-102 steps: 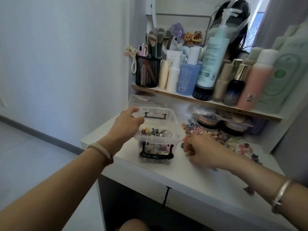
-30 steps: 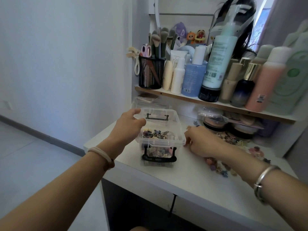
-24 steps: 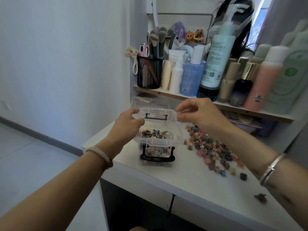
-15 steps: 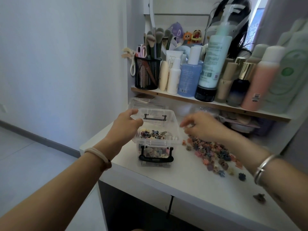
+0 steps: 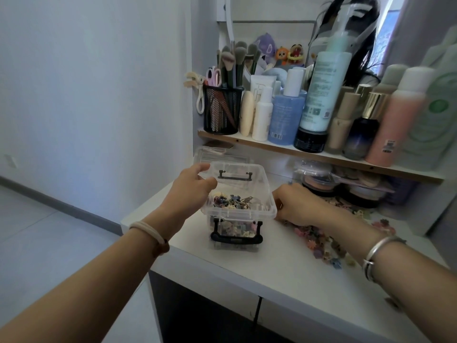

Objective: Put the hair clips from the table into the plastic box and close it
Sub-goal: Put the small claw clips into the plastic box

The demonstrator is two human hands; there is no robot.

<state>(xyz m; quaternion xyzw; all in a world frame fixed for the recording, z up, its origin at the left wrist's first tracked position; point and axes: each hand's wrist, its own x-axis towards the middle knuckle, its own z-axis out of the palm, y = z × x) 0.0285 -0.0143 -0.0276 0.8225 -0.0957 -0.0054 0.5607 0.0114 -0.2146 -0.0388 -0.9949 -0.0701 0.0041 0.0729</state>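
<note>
Hair clips (image 5: 319,240) partly boxed, many left on desk (image 5: 284,266).
Left hand (image 5: 190,189) fingers clamp plastic box (image 5: 247,215) rim; right hand (image 5: 296,206) curls into pile, hold unclear.

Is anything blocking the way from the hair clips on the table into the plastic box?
Nothing visible: the plastic box stands open, and the right hand rests on the hair clips just beside its rim.
</note>
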